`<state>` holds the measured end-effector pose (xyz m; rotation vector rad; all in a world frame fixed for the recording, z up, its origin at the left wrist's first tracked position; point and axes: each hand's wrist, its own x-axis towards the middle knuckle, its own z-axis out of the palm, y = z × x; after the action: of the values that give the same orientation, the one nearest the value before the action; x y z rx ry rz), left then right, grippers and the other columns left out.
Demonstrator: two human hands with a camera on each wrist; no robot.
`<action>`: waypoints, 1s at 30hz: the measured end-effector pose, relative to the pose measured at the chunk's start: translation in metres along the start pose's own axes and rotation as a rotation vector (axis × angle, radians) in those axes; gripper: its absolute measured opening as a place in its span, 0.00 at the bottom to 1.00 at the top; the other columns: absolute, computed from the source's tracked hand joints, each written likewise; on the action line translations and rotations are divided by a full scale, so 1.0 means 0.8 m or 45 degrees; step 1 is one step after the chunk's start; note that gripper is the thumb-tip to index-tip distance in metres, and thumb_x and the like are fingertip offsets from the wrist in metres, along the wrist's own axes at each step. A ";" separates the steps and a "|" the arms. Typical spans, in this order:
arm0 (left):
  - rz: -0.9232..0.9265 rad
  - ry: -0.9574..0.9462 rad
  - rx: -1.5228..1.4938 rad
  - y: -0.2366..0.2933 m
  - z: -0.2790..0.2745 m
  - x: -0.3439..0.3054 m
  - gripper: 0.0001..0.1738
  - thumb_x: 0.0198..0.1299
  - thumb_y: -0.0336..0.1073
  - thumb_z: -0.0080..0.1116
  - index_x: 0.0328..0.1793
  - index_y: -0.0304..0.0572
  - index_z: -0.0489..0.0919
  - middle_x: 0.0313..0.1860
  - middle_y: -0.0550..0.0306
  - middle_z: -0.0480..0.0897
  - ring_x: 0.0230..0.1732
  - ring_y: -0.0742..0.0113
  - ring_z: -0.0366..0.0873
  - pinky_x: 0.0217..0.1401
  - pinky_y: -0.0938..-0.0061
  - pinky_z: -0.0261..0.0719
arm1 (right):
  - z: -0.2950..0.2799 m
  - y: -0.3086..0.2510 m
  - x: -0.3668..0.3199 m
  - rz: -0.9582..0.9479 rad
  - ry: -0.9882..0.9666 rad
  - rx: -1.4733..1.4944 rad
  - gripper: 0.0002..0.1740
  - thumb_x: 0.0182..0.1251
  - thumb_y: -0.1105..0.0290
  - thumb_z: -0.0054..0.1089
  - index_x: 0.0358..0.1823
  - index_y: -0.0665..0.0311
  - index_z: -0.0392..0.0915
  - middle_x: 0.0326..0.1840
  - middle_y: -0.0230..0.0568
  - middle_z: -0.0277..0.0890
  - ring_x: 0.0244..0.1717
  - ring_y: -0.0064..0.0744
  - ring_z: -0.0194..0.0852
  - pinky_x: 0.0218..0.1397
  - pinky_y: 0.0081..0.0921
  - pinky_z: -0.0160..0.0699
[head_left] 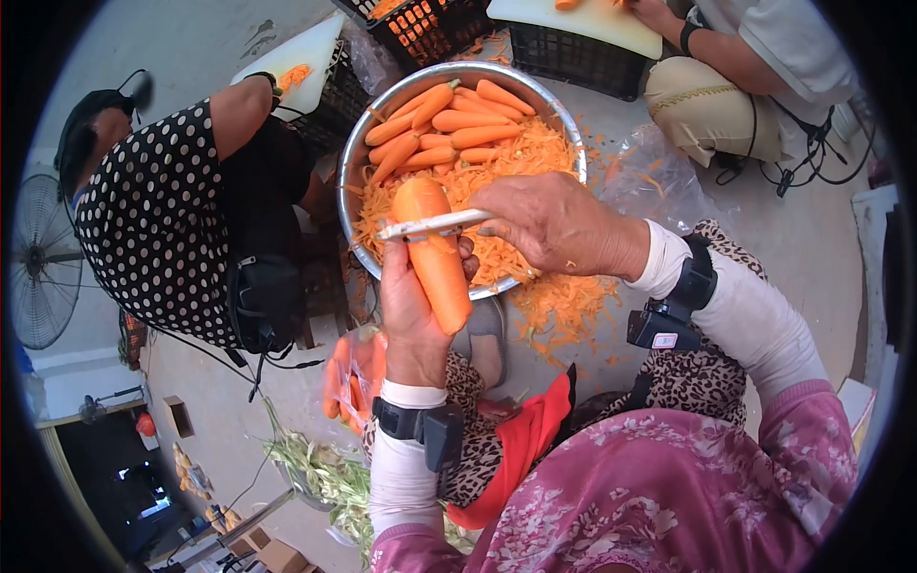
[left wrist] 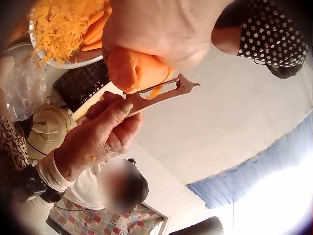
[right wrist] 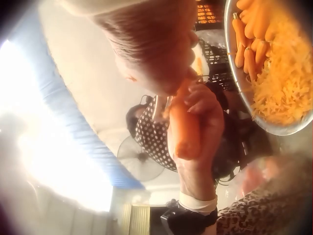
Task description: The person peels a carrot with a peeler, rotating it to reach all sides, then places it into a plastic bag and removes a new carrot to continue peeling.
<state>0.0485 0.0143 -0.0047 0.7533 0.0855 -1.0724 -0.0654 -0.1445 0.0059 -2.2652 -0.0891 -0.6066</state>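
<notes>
- Right now the left hand [head_left: 413, 310] has the big carrot [head_left: 441, 277] in its grip: thumb along the carrot's left side, fingers curled round underneath, fingertips showing at its right side.
- Over on the other side, the right hand [head_left: 564, 224] pinches the handle of a pale peeler [head_left: 435, 226] between thumb and fingers, a narrow, closed hold.
- And the carrot lies lengthwise in the left palm, its lower end sticking out past the base of the thumb, its upper part beyond the thumb tip.
- Its long axis runs from the far end, by the metal basin [head_left: 345, 191], down towards the wearer, leaning slightly right at the near end.
- Which end is the natural tip is hard to call; the hands and peeler cover part of it, and the right wrist view looks hazy.
- Here's the peeler, straight across the carrot's upper part, its forked end out to the left.
- All this sits at the near side of the basin, where whole carrots [head_left: 468, 119] lie at the far left and orange peelings [head_left: 535, 158] heap beside them.
</notes>
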 end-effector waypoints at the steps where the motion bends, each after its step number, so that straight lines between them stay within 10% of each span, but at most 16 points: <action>1: -0.017 -0.050 0.011 0.000 -0.001 0.001 0.31 0.68 0.61 0.40 0.56 0.38 0.71 0.41 0.50 0.76 0.34 0.60 0.72 0.36 0.70 0.74 | 0.000 0.007 0.004 -0.020 0.090 -0.066 0.07 0.63 0.70 0.53 0.40 0.63 0.71 0.30 0.49 0.73 0.34 0.55 0.74 0.36 0.46 0.72; 8: -0.042 -0.206 0.154 -0.002 0.019 -0.009 0.32 0.70 0.60 0.37 0.58 0.36 0.70 0.42 0.48 0.74 0.36 0.62 0.70 0.37 0.71 0.72 | -0.025 0.035 0.012 0.580 -0.063 -0.317 0.06 0.62 0.73 0.54 0.33 0.70 0.73 0.29 0.58 0.74 0.34 0.60 0.73 0.35 0.47 0.70; 22: -0.003 -0.369 -0.027 0.004 0.010 -0.007 0.33 0.71 0.61 0.30 0.56 0.37 0.71 0.44 0.47 0.76 0.35 0.62 0.73 0.37 0.71 0.74 | -0.002 0.011 0.003 0.407 0.105 -0.142 0.04 0.60 0.75 0.50 0.35 0.69 0.70 0.28 0.58 0.72 0.33 0.61 0.73 0.36 0.49 0.70; 30: 0.025 0.116 0.080 -0.001 0.003 0.001 0.32 0.69 0.60 0.39 0.56 0.35 0.70 0.42 0.47 0.75 0.35 0.62 0.73 0.34 0.73 0.75 | -0.013 -0.006 0.008 0.386 0.231 0.011 0.04 0.60 0.76 0.50 0.35 0.69 0.69 0.27 0.58 0.72 0.33 0.61 0.73 0.35 0.49 0.69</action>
<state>0.0479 0.0119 -0.0036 0.8580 0.1227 -1.0254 -0.0648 -0.1494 0.0179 -2.1471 0.3342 -0.6414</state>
